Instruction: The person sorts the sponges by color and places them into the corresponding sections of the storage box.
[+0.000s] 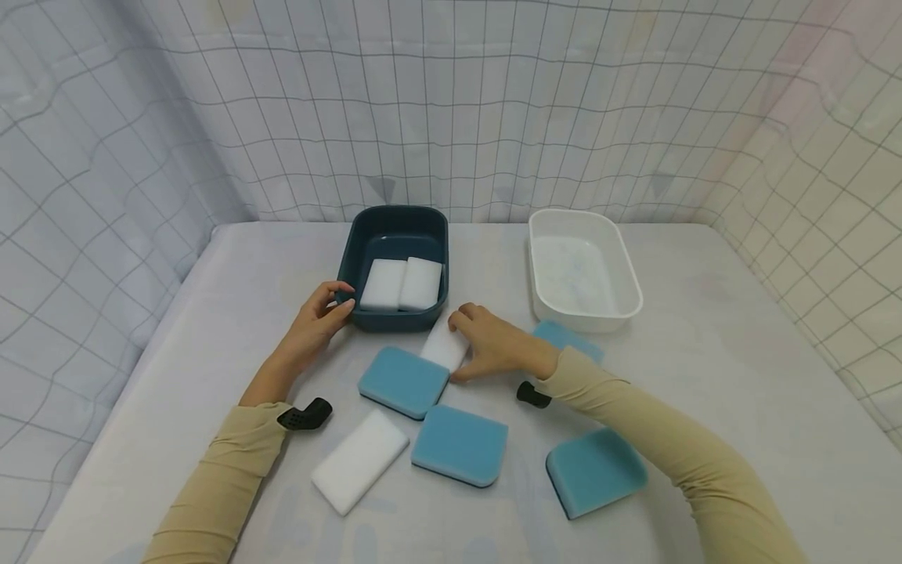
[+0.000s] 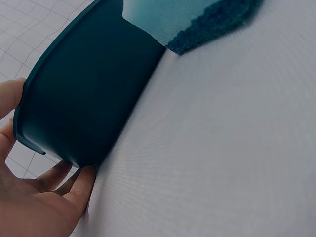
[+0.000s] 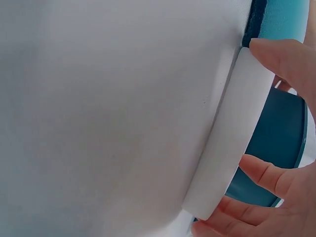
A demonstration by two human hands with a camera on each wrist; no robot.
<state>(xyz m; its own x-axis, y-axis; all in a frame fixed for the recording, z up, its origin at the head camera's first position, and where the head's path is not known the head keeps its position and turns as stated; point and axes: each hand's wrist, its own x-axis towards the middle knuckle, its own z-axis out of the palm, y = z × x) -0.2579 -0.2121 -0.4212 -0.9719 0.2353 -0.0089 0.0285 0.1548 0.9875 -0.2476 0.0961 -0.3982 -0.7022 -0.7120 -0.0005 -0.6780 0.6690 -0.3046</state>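
My left hand (image 1: 310,329) grips the near left corner of a dark teal bin (image 1: 398,322), with thumb and fingers about its rim and side. Two white sponges (image 1: 383,286) lie side by side inside that bin. Just right of its near corner, my right hand (image 1: 503,341) holds another white sponge (image 3: 229,133) between thumb and fingertips, spanning it end to end. That sponge lies flat, close over the table. A blue sponge with a dark scouring side (image 1: 403,381) sits against its near end, close to my right thumb.
A white bin (image 1: 588,322) stands at the back right, with a blue sponge (image 1: 574,338) before it, partly hidden by my right wrist. Nearer lie a white sponge (image 1: 359,462) and two more blue sponges (image 1: 460,445). A grid-patterned curtain (image 1: 451,117) hangs behind the table.
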